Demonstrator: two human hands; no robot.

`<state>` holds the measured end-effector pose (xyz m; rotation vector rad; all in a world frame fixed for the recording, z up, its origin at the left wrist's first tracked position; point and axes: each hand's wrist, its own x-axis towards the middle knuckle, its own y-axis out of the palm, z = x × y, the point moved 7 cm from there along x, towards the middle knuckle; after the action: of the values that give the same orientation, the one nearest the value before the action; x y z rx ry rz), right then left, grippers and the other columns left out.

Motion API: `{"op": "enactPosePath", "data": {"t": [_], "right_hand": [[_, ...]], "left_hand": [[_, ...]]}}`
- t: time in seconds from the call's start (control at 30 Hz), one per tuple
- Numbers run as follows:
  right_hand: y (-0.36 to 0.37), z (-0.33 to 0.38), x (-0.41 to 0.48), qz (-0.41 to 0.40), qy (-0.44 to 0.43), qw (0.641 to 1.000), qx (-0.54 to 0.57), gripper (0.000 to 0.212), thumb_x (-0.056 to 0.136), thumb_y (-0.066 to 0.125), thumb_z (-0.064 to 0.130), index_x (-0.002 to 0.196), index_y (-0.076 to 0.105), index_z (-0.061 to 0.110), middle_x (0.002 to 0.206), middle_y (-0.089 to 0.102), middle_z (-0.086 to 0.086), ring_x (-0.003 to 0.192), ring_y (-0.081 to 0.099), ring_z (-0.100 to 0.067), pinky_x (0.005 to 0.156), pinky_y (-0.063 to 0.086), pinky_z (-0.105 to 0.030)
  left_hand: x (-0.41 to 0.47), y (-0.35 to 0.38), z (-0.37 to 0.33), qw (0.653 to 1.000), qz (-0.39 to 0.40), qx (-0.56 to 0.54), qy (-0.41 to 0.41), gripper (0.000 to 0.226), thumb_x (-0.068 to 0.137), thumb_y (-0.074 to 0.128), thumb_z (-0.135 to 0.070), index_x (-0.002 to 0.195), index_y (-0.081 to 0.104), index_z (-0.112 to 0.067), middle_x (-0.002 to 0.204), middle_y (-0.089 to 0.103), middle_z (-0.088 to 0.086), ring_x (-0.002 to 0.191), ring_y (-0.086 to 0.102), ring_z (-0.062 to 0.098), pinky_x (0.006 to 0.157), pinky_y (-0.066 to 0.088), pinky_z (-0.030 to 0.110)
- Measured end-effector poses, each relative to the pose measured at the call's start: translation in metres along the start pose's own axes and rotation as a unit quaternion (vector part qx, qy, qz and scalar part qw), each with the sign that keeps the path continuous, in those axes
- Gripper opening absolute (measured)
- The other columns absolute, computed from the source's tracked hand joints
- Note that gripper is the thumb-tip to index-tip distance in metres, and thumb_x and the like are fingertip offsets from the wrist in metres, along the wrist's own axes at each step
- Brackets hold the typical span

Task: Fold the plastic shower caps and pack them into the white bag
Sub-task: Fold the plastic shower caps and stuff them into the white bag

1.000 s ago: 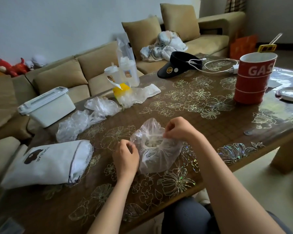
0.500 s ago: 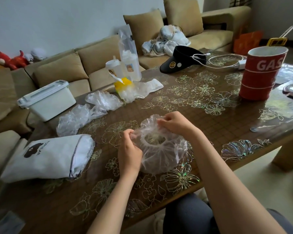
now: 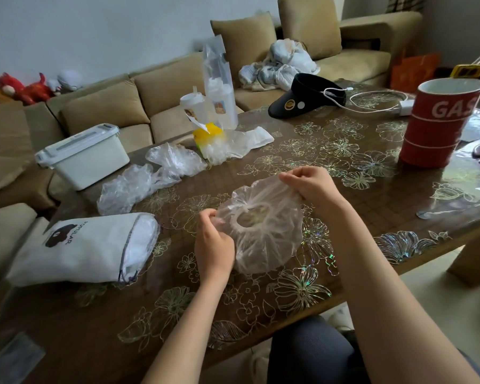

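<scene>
A clear plastic shower cap (image 3: 263, 242) with a gathered elastic opening facing up lies stretched between my hands on the brown flowered table (image 3: 344, 162). My left hand (image 3: 212, 239) pinches its left edge. My right hand (image 3: 312, 187) pinches its upper right edge. The white drawstring bag (image 3: 86, 248) with a bear print lies on its side at the left, its mouth toward the cap and white plastic showing inside. Two more crumpled clear caps (image 3: 130, 187) (image 3: 175, 159) lie behind it.
A white lidded box (image 3: 83, 156) sits at the table's left edge. Behind stand a yellow packet in plastic (image 3: 219, 139) and plastic cups (image 3: 222, 98). A black visor (image 3: 302, 95), a charger cable (image 3: 372, 98) and a red "GAS" cup (image 3: 438, 123) occupy the right. A sofa lies beyond.
My hands have pulled apart, stretching the cap wider and flatter. My right hand moved up and right; the elastic opening now faces up.
</scene>
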<state>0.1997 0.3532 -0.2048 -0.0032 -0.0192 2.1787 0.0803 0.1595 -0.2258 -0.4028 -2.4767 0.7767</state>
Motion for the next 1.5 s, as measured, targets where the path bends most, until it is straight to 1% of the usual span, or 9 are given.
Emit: {"op": "enactPosePath", "data": {"t": [0.23, 0.3, 0.43, 0.63, 0.73, 0.83, 1.13, 1.37, 1.5], "right_hand": [[0.003, 0.017, -0.001, -0.067, -0.011, 0.927, -0.370, 0.006, 0.082, 0.058, 0.007, 0.087, 0.057, 0.010, 0.097, 0.058, -0.015, 0.089, 0.055, -0.027, 0.076, 0.045, -0.032], [0.015, 0.042, -0.007, -0.070, -0.078, 0.932, -0.347, 0.023, 0.086, 0.053, 0.004, 0.108, 0.059, 0.005, 0.107, 0.061, -0.012, 0.098, 0.057, -0.027, 0.085, 0.048, -0.035], [0.056, 0.038, -0.028, 0.010, -0.170, 0.912, -0.373, 0.030, 0.091, 0.041, -0.005, 0.112, 0.060, 0.003, 0.111, 0.065, -0.013, 0.097, 0.061, -0.025, 0.088, 0.050, -0.036], [0.065, -0.016, -0.061, 0.103, -0.160, 0.834, -0.518, 0.060, 0.091, 0.042, 0.001, 0.146, 0.020, 0.006, 0.152, 0.026, -0.013, 0.141, 0.022, -0.028, 0.113, 0.018, -0.035], [0.053, -0.001, -0.065, 0.037, -0.221, 0.823, -0.523, 0.038, 0.093, 0.048, 0.010, 0.130, 0.047, 0.014, 0.138, 0.041, -0.007, 0.126, 0.037, -0.024, 0.103, 0.028, -0.031], [0.055, -0.011, -0.070, 0.100, -0.197, 0.804, -0.553, 0.033, 0.096, 0.047, 0.024, 0.128, 0.050, 0.018, 0.134, 0.047, -0.004, 0.124, 0.040, -0.022, 0.104, 0.028, -0.033], [0.044, -0.007, -0.069, 0.087, -0.181, 0.825, -0.528, 0.019, 0.091, 0.050, 0.011, 0.103, 0.063, 0.016, 0.113, 0.061, -0.002, 0.109, 0.052, -0.020, 0.090, 0.034, -0.030], [0.040, -0.014, -0.075, 0.185, -0.106, 0.829, -0.518, 0.015, 0.088, 0.052, 0.006, 0.089, 0.066, 0.004, 0.089, 0.069, -0.006, 0.076, 0.064, -0.018, 0.067, 0.054, -0.028], [0.023, 0.013, -0.068, 0.028, -0.137, 0.855, -0.500, 0.019, 0.092, 0.043, 0.011, 0.086, 0.061, 0.009, 0.081, 0.065, -0.003, 0.067, 0.059, -0.019, 0.055, 0.043, -0.027]], "left_hand": [[0.002, -0.017, 0.021, 0.981, -0.102, -0.126, -0.107, 0.027, 0.083, 0.042, -0.007, 0.107, 0.054, -0.008, 0.096, 0.060, 0.006, 0.087, 0.057, 0.023, 0.060, 0.035, 0.015], [0.001, -0.022, 0.006, 0.988, -0.119, -0.097, -0.018, 0.034, 0.084, 0.038, -0.022, 0.105, 0.059, -0.004, 0.097, 0.060, 0.004, 0.087, 0.055, 0.017, 0.069, 0.039, 0.020], [-0.014, 0.007, -0.029, 0.969, 0.028, 0.024, 0.245, 0.047, 0.095, 0.034, -0.033, 0.106, 0.064, 0.000, 0.100, 0.068, 0.009, 0.091, 0.063, 0.020, 0.087, 0.048, 0.031], [-0.013, 0.022, -0.018, 0.953, 0.111, 0.077, 0.271, 0.042, 0.091, 0.042, -0.031, 0.122, 0.061, -0.009, 0.124, 0.062, 0.006, 0.118, 0.055, 0.022, 0.104, 0.037, 0.039], [-0.011, 0.023, -0.019, 0.953, 0.116, 0.086, 0.267, 0.053, 0.091, 0.035, -0.049, 0.114, 0.065, -0.012, 0.126, 0.061, 0.007, 0.120, 0.051, 0.022, 0.104, 0.033, 0.035], [-0.014, 0.028, -0.021, 0.948, 0.158, 0.088, 0.263, 0.063, 0.083, 0.038, -0.060, 0.113, 0.067, -0.012, 0.123, 0.063, 0.005, 0.120, 0.051, 0.021, 0.103, 0.028, 0.030], [-0.015, 0.008, -0.034, 0.953, 0.037, 0.044, 0.297, 0.029, 0.086, 0.048, -0.032, 0.090, 0.068, -0.012, 0.084, 0.067, -0.002, 0.083, 0.059, 0.012, 0.085, 0.040, 0.029], [-0.026, 0.003, -0.034, 0.947, 0.003, 0.044, 0.320, 0.028, 0.086, 0.045, -0.023, 0.085, 0.070, -0.010, 0.075, 0.067, -0.004, 0.075, 0.055, 0.007, 0.097, 0.033, 0.037], [-0.014, -0.018, -0.036, 0.965, -0.067, 0.026, 0.251, 0.026, 0.089, 0.044, -0.020, 0.095, 0.067, -0.011, 0.078, 0.066, -0.007, 0.075, 0.054, 0.003, 0.094, 0.037, 0.038]]}}
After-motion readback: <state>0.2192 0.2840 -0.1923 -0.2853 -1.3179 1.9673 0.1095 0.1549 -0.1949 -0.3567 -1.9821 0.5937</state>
